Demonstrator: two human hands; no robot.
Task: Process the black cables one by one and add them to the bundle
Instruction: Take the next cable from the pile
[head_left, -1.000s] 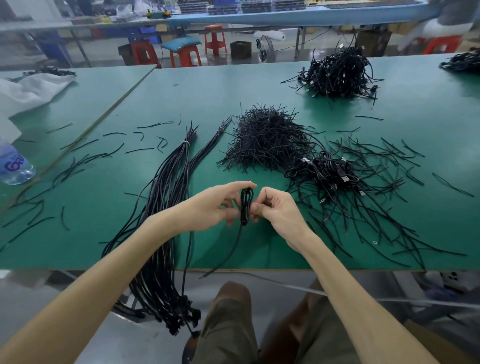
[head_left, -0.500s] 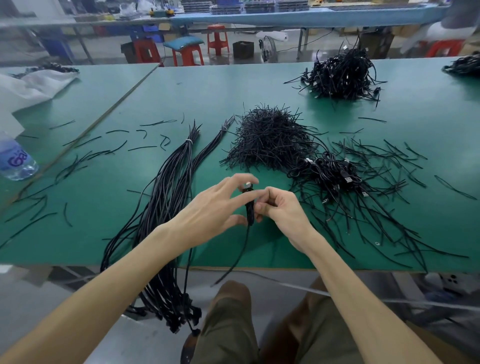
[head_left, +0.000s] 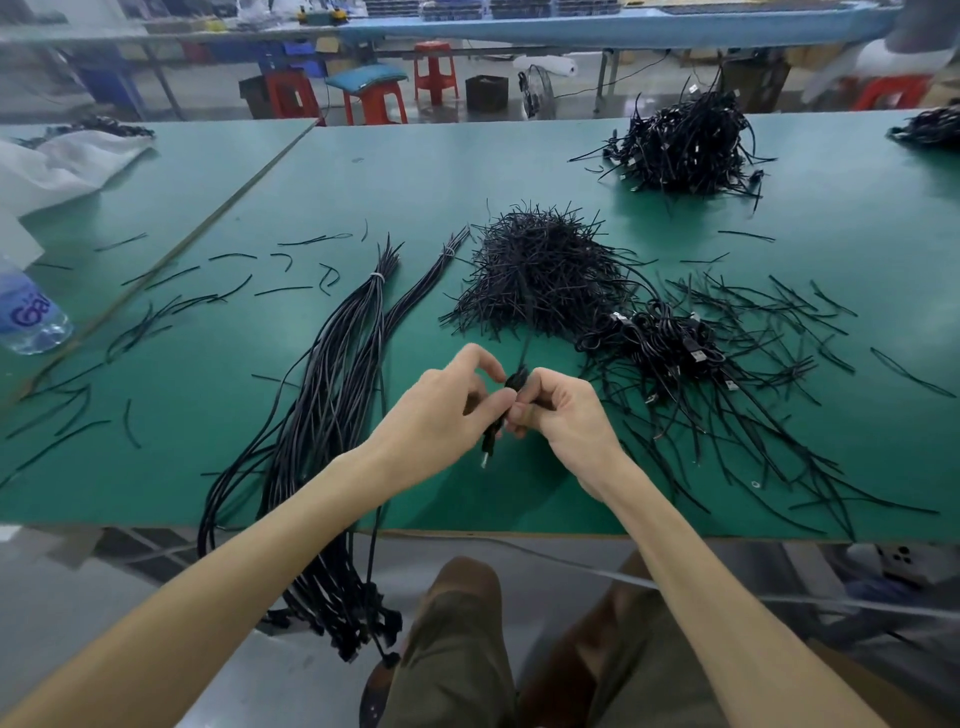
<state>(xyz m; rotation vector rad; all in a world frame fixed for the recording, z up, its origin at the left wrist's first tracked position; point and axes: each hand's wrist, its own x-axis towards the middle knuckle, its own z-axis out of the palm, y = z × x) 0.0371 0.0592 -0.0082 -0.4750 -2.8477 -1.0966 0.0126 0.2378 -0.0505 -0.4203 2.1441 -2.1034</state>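
A small folded black cable (head_left: 511, 387) is held between both hands above the near part of the green table (head_left: 395, 176). My left hand (head_left: 441, 415) pinches it from the left and my right hand (head_left: 563, 421) grips it from the right. Its plug end (head_left: 487, 452) hangs below the fingers, and a thin black strand rises from its top. The long bundle of straightened black cables (head_left: 332, 395), tied with white bands near its far end, lies to the left and droops over the front edge. A tangle of coiled cables (head_left: 670, 343) sits just right of my hands.
A mound of short black ties (head_left: 540, 270) lies behind my hands, and loose ties (head_left: 779, 332) are scattered right and left. Another cable heap (head_left: 685, 145) sits at the far right. A water bottle (head_left: 26, 317) lies at the left edge. Stools (head_left: 374, 98) stand beyond the table.
My left hand's fingers have curled in and closed on the cable. The cable's loose tail, which hung down past the table edge, is now short, with only the plug showing below my fingers.
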